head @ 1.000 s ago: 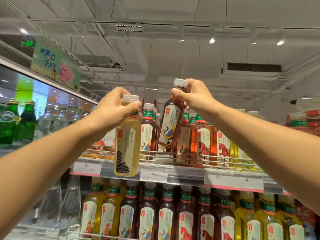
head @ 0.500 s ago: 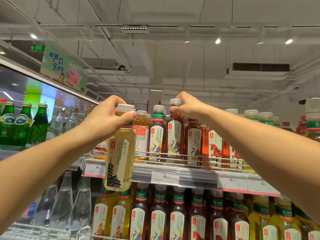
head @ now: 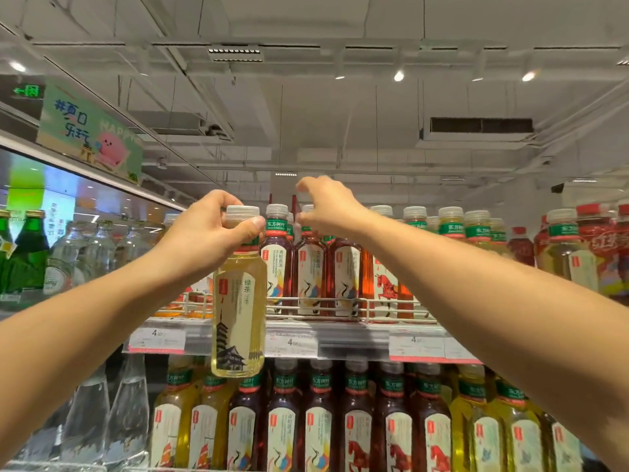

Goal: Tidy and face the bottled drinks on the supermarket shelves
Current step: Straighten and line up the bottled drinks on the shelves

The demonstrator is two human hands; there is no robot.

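My left hand (head: 207, 229) grips a pale yellow green-tea bottle (head: 238, 311) by its neck and white cap, holding it in the air in front of the top shelf's edge (head: 354, 338). My right hand (head: 326, 207) hovers over the row of dark red tea bottles (head: 309, 277) on the top shelf, thumb and fingers apart, holding nothing. Those red bottles stand upright behind a wire rail with labels facing me.
Orange-red and yellow tea bottles (head: 384, 284) continue rightward on the top shelf. The shelf below holds a packed row of yellow and dark red bottles (head: 320, 417). Green glass bottles (head: 23, 253) and clear water bottles (head: 85, 253) stand at left. Price tags (head: 292, 342) line the shelf edge.
My right hand set the dark red bottle down in the top-shelf row and let go, lifting slightly above it. My left hand keeps holding the yellow bottle in about the same place.
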